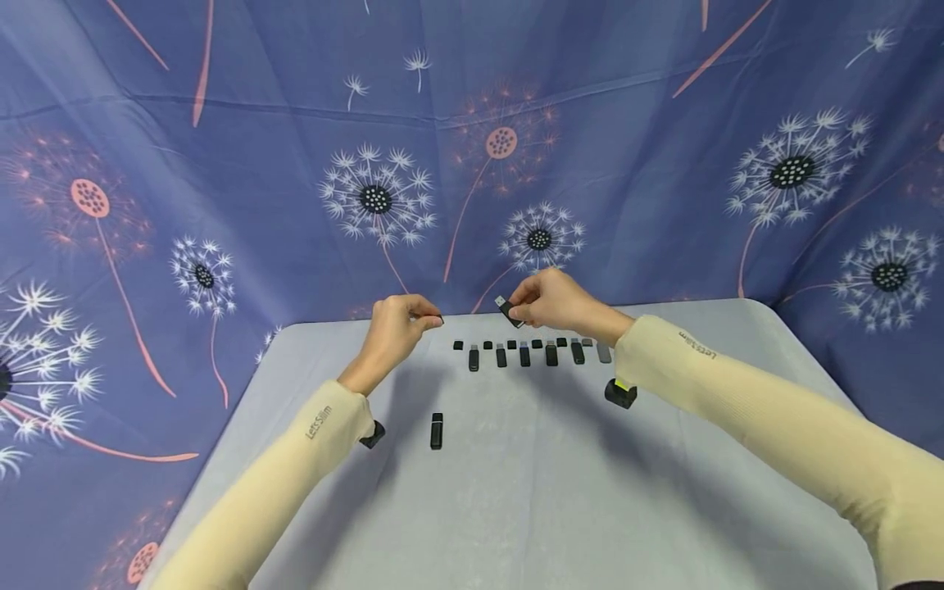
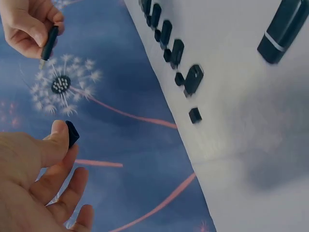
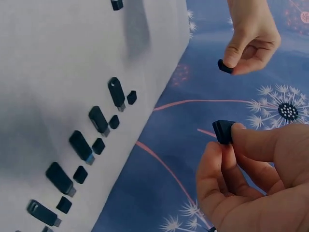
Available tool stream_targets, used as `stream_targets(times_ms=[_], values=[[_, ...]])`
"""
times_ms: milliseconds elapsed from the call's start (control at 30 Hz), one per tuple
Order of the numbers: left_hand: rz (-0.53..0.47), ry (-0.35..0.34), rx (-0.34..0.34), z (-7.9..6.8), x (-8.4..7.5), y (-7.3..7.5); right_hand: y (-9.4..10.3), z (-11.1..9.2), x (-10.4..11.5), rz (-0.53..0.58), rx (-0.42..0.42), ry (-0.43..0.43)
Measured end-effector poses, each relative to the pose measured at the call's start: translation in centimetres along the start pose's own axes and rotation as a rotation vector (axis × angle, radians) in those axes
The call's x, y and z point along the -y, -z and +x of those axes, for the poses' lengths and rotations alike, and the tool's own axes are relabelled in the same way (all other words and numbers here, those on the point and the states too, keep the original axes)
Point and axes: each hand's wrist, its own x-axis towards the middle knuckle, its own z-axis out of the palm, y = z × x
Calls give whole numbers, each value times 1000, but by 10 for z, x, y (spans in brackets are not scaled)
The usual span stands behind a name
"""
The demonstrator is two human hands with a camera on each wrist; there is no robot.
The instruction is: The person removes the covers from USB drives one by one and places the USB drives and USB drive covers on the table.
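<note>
My left hand [image 1: 392, 334] pinches a small black cap [image 2: 73, 134] between thumb and forefinger, above the far edge of the table. To its right, my right hand [image 1: 558, 301] holds a black USB flash drive [image 1: 509, 312] with the metal plug bare and pointing up and left. The cap and the drive are apart. Below the hands lies a row of uncapped flash drives, such as this one at the left end [image 1: 474, 359]. Small caps lie just beyond their plugs, among them a black cap [image 1: 458, 345]. Nearer me is a capped black flash drive [image 1: 437, 431] with a light band.
A pale cloth covers the table [image 1: 487, 508]. Behind and beside it hangs a blue curtain [image 1: 280, 205] with dandelion prints. Black wrist cameras show under both sleeves, the right camera [image 1: 621, 395] being close to the row's right end.
</note>
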Motion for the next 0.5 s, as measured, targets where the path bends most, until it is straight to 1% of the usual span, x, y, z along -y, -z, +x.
stream_targets(times_ms=[300, 400, 500], values=[[38, 44, 23, 16, 15, 4, -2, 25, 12, 66, -24, -23], [48, 58, 30, 20, 22, 5, -6, 34, 19, 96, -26, -24], [84, 85, 26, 24, 29, 6, -13, 42, 25, 142, -26, -29]])
